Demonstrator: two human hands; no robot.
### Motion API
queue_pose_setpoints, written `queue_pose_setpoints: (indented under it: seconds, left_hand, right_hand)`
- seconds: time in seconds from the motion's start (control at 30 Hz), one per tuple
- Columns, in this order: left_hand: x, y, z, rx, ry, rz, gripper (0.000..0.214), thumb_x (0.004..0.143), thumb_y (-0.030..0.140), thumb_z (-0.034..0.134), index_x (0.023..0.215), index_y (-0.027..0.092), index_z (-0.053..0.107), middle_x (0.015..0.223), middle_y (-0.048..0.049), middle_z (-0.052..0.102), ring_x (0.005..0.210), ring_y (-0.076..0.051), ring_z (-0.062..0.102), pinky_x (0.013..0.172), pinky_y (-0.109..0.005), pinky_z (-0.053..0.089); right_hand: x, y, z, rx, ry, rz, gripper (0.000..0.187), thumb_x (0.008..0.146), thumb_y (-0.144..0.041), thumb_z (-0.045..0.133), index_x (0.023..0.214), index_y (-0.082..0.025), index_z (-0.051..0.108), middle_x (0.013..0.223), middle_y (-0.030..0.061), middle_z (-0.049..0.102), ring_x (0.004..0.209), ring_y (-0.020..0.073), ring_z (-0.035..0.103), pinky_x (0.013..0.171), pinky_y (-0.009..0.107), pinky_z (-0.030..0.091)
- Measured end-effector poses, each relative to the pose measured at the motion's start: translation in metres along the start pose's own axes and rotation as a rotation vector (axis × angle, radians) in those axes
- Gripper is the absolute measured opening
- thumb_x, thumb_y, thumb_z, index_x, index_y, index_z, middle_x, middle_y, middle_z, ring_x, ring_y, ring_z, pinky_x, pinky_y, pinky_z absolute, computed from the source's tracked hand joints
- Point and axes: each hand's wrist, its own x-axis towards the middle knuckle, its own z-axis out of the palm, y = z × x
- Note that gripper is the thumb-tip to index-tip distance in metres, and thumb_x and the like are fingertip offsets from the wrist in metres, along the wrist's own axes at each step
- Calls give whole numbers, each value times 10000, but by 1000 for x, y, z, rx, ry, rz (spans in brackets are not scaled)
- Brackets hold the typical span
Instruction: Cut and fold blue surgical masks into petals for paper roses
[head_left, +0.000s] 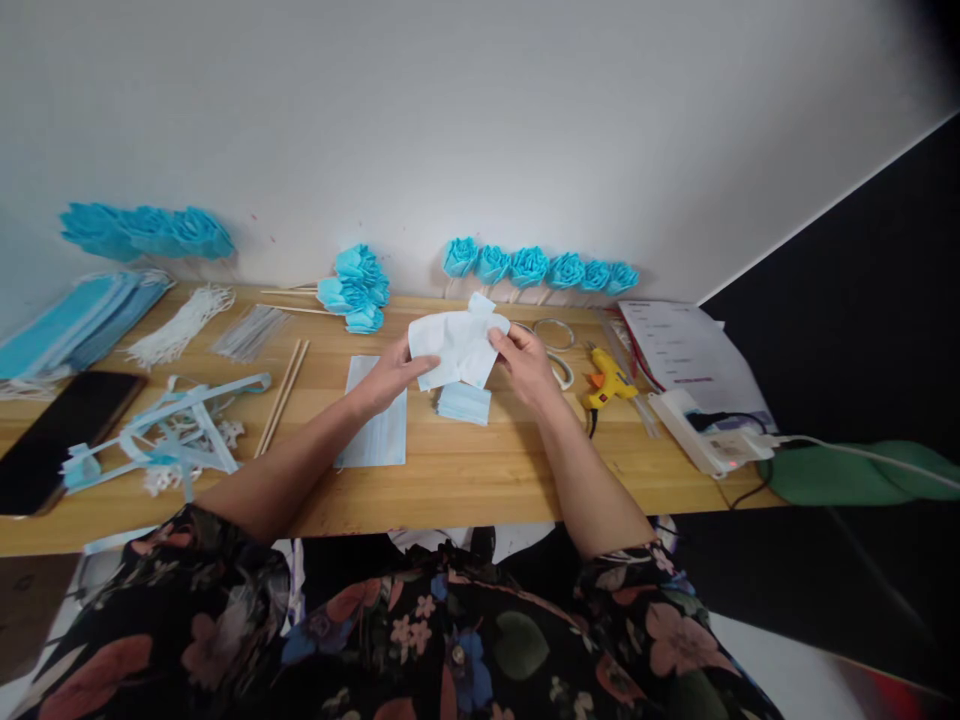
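Note:
Pale blue-white mask fabric (454, 338) is held up over the middle of the table, fanned out in overlapping pieces. My left hand (391, 376) pinches its left side, thumb on top. At its right edge, my right hand (526, 366) grips it between thumb and fingers. Just below the fabric lies a small stack of light blue cut pieces (465, 404). A larger pleated light blue sheet (381, 432) rests partly under my left hand and wrist.
Blue fabric roses (529, 267) on sticks line the wall, with a bunch (356, 285) lying behind. Rightward are tape rolls (561, 372), a yellow glue gun (609, 378) and a power strip (694, 432). Leftward are sticks (282, 398), mask scraps (176, 435), a phone (64, 435) and masks (82, 320).

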Motion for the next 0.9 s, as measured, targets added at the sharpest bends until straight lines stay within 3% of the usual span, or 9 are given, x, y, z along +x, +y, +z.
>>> queue_pose_setpoints:
  seconds: [0.17, 0.33, 0.57, 0.67, 0.77, 0.83, 0.9]
  left_hand:
    - [4, 3, -1, -154, 93, -3, 465, 818, 541, 699, 1129, 195, 689, 1170, -88, 715, 1079, -251, 661, 875, -314, 517]
    - [6, 3, 0, -94, 146, 11, 399, 740, 471, 802, 986, 168, 718, 951, -52, 735, 829, -180, 658, 733, -271, 500]
    - [6, 9, -1, -54, 255, 46, 401, 690, 496, 826, 880, 168, 696, 778, -10, 687, 671, -132, 580, 628, -252, 463]
    - [6, 10, 0, -68, 236, 44, 396, 689, 486, 831, 882, 169, 693, 787, -7, 686, 684, -128, 584, 639, -244, 465]
    - [4, 8, 3, -71, 171, 19, 415, 688, 490, 833, 914, 169, 697, 826, -11, 697, 710, -130, 596, 655, -243, 475]
    - [2, 7, 5, -65, 117, -13, 432, 686, 503, 832, 922, 167, 698, 842, -15, 701, 708, -131, 595, 648, -243, 474]
    - [1, 6, 7, -60, 68, -57, 443, 675, 510, 839, 913, 165, 696, 831, -17, 700, 695, -130, 592, 638, -242, 471]
  right_hand:
    - [-1, 1, 1, -14, -39, -5, 381, 684, -534, 817, 884, -217, 755, 763, -16, 697, 688, 145, 592, 693, 287, 512]
    - [-3, 1, 3, -10, -101, 13, 371, 697, -511, 820, 895, -206, 746, 761, -24, 689, 683, 131, 584, 672, 265, 488]
    - [-1, 0, -1, -62, -35, -9, 338, 736, -513, 786, 705, -197, 668, 642, -39, 578, 628, 120, 534, 609, 248, 455]
    - [-1, -2, 2, -60, -49, -36, 381, 717, -523, 799, 931, -220, 709, 888, 11, 700, 824, 174, 632, 741, 287, 520]
    - [0, -3, 4, -64, -42, -125, 685, 701, -531, 815, 1298, -279, 593, 1212, 54, 692, 1107, 235, 631, 917, 348, 526]
    - [0, -3, 3, -74, -38, -153, 784, 718, -531, 803, 1405, -307, 499, 1253, 57, 679, 1151, 241, 624, 943, 363, 521]
    - [1, -1, 2, -96, -11, -156, 708, 741, -538, 779, 1363, -308, 533, 1189, 47, 699, 1092, 232, 645, 904, 352, 527]
